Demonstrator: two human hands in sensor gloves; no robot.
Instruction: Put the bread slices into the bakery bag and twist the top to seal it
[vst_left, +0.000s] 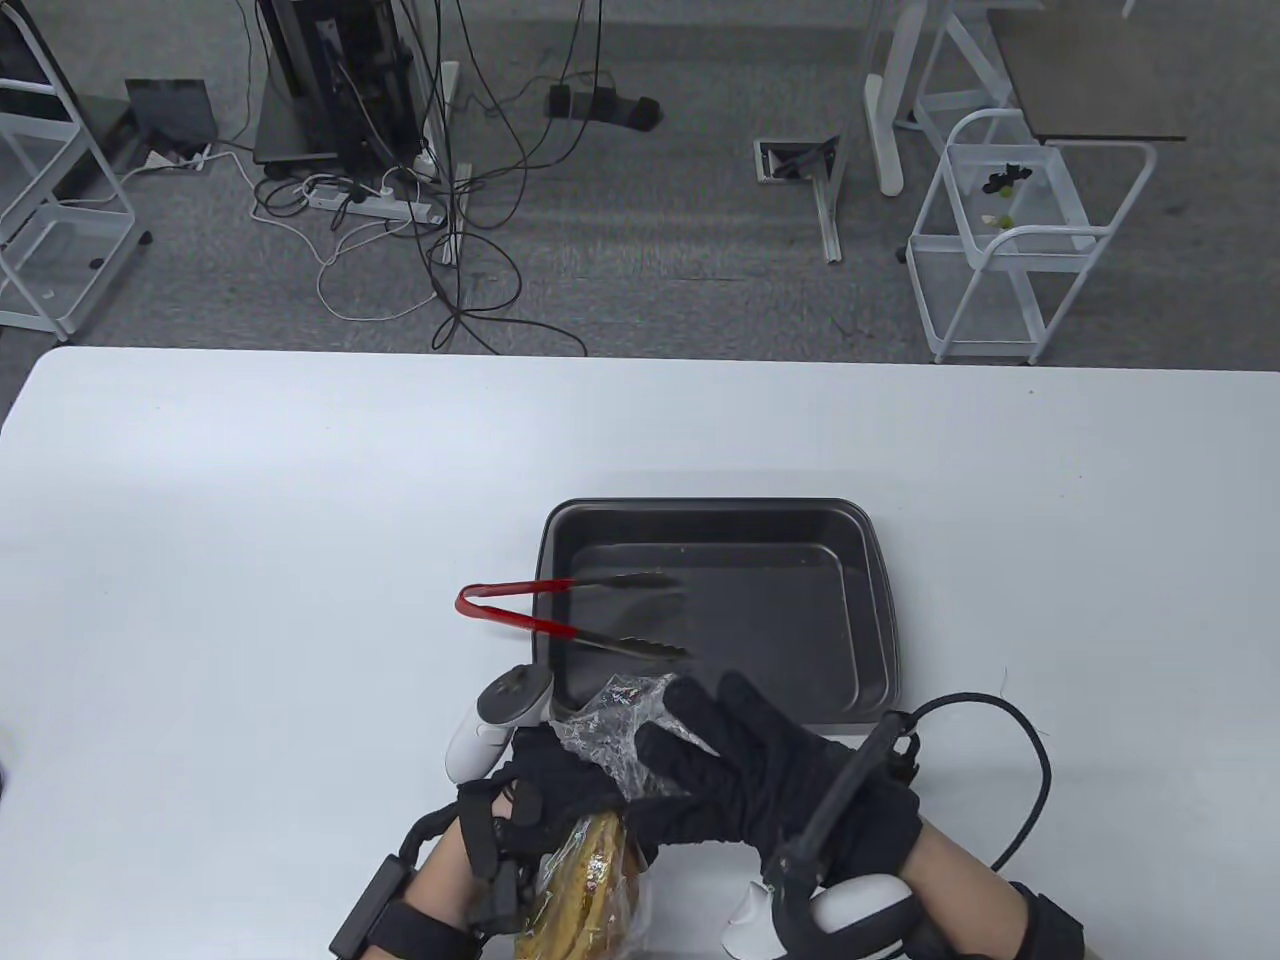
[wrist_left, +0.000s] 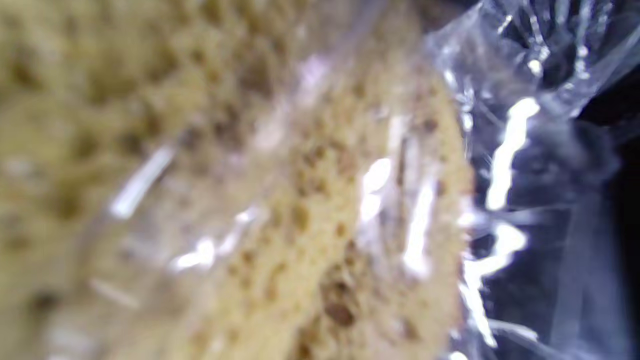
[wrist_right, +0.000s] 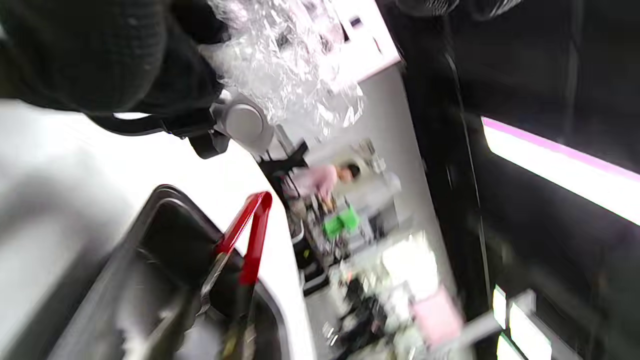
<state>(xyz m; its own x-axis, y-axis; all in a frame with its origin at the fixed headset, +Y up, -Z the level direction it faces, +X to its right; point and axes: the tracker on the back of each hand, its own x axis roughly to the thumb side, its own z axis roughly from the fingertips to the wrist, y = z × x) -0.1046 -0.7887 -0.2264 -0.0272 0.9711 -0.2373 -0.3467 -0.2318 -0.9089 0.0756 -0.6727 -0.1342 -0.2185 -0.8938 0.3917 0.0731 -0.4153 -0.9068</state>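
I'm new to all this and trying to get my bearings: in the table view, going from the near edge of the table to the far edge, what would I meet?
Bread slices inside the bakery bag, held by both gloved hands → red-handled tongs → far rim of the dark baking tray → bare white table.

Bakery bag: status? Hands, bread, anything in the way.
Both hands on the bakery bag: left hand grips the neck, right hand holds the gathered top. Bread slices inside. Tongs rest on the tray, not blocking.
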